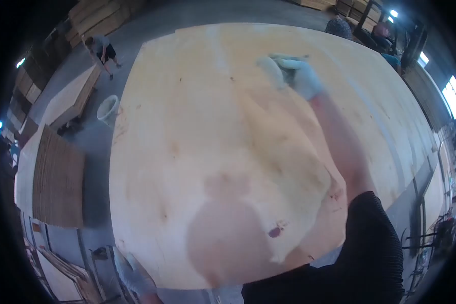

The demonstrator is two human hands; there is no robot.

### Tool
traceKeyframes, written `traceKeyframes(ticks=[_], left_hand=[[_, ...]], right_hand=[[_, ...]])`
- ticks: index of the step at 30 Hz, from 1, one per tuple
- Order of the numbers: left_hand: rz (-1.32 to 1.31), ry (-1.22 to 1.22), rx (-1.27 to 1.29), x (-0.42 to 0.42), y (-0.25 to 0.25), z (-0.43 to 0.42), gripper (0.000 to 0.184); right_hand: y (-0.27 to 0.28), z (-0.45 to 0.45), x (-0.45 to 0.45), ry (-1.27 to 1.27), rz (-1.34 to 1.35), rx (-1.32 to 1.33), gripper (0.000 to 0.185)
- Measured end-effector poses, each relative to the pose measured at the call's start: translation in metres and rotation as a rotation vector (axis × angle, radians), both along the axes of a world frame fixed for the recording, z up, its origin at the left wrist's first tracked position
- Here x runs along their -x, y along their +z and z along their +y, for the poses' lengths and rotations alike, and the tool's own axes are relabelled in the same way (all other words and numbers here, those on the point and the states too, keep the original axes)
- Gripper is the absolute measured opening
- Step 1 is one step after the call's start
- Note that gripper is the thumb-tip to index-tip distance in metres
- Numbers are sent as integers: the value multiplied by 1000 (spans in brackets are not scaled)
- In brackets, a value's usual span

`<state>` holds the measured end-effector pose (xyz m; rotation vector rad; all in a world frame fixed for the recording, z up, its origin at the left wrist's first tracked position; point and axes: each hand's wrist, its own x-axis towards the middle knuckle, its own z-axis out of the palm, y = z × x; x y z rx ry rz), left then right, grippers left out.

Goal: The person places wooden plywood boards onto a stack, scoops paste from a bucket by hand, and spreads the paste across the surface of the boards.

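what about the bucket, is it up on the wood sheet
No, the bucket stands on the floor, left of the wood sheet.

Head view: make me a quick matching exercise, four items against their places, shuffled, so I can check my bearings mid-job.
Column one
1. Right hand
2. Left hand
3. Bucket
4. Other person

Column two
A. On the floor, left of the large wood sheet
B. At the sheet's near left corner
C. Bending by a low stack, far left
D. Over the sheet's far part

Pairs: 1-D, 2-B, 3-A, 4-C
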<state>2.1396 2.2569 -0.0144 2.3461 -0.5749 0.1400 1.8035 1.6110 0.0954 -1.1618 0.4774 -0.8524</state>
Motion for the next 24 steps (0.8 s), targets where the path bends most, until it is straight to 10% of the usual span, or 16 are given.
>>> traceKeyframes(ticks=[1,3,5,8,18,20,24], left_hand=[[-16,37,15,-35,-17,63,59],[31,4,-10,-34,-13,58,56],[112,31,36,-40,0,87,57],[99,11,-40,-52,3,98,59],[-81,-136,-14,-50,11,111,49],[-195,-182,-77,-55,12,113,49],[-232,-187,-177,-46,25,127,48]], right_hand=[[-36,21,-63,53,-44,-192,36],[-96,-68,-122,-410,618,414,36],[-63,-53,-179,-350,904,782,36],[-46,-26,-197,102,860,724,34],[-22,401,-21,156,825,688,26],[-54,483,16,132,452,433,26],[-32,540,47,-41,897,786,21]])
